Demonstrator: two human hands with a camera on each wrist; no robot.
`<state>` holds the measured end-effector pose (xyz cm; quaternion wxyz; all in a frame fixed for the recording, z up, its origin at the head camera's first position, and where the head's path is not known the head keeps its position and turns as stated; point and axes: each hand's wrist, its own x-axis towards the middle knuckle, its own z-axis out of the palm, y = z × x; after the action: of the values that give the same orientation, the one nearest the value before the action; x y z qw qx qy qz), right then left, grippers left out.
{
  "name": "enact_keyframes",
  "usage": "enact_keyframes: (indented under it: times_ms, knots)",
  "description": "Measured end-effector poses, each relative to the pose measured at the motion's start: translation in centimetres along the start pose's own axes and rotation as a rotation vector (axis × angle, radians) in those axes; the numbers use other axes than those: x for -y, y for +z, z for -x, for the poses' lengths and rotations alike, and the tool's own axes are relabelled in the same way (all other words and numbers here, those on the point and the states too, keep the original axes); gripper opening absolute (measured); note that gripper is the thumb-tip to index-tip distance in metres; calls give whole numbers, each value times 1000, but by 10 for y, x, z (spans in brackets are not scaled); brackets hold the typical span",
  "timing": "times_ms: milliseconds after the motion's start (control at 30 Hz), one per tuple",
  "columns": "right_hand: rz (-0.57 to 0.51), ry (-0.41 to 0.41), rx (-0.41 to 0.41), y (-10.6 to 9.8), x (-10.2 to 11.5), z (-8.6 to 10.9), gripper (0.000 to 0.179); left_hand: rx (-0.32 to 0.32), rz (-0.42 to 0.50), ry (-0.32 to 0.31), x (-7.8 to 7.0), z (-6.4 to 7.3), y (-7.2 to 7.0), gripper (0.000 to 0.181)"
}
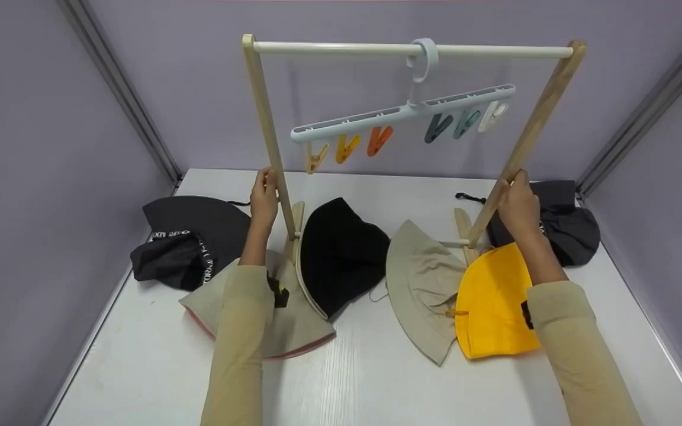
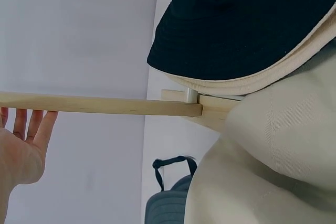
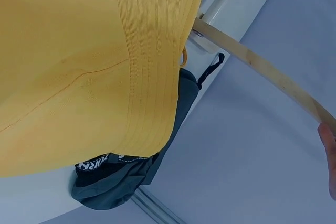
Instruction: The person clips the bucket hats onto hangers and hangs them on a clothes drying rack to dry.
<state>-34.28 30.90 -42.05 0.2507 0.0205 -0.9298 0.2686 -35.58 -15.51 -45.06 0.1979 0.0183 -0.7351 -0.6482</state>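
Note:
A drying rack with two wooden posts and a white top bar (image 1: 341, 48) stands at the back of the table. My left hand (image 1: 264, 201) holds the left post (image 1: 265, 106) low down; in the left wrist view its fingers (image 2: 35, 124) go behind the wood. The right post (image 1: 545, 112) is gripped by my right hand (image 1: 520, 204), which shows only at the edge of the right wrist view. From the bar hangs a pale blue hanger (image 1: 353, 124), tilted up to the right, with several coloured clips, such as an orange clip (image 1: 379, 141), holding nothing.
Between the posts lie a black bucket hat (image 1: 341, 254) and a beige hat (image 1: 415, 272). Under my left forearm is a beige hat with pink edge (image 1: 302, 322); a yellow hat (image 1: 489, 307) lies by my right. Dark hats (image 1: 208, 219) flank the rack. Walls enclose the white table (image 1: 364, 378).

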Motion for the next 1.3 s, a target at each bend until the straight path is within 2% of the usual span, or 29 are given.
enact_keyframes:
  times_ms: [300,667,833,967,1167,1300]
  knots:
    - [-2,26,20,-2,-1,1,40,7,-33,1,-1,-2,2,40]
    - [2,-15,-19,-1,1,1,34,11,-8,-1,0,-3,0,43]
    - [-12,10,-3,-1,1,1,36,16,2,13,0,-1,0,41]
    - [-17,28,13,-2,2,2,37,1,-6,20,0,0,0,39]
    - [-10,39,-10,-2,2,3,36,-29,-12,36,-4,5,5,36]
    - [-102,58,24,-6,-2,6,38,-73,-10,29,-11,10,12,34]
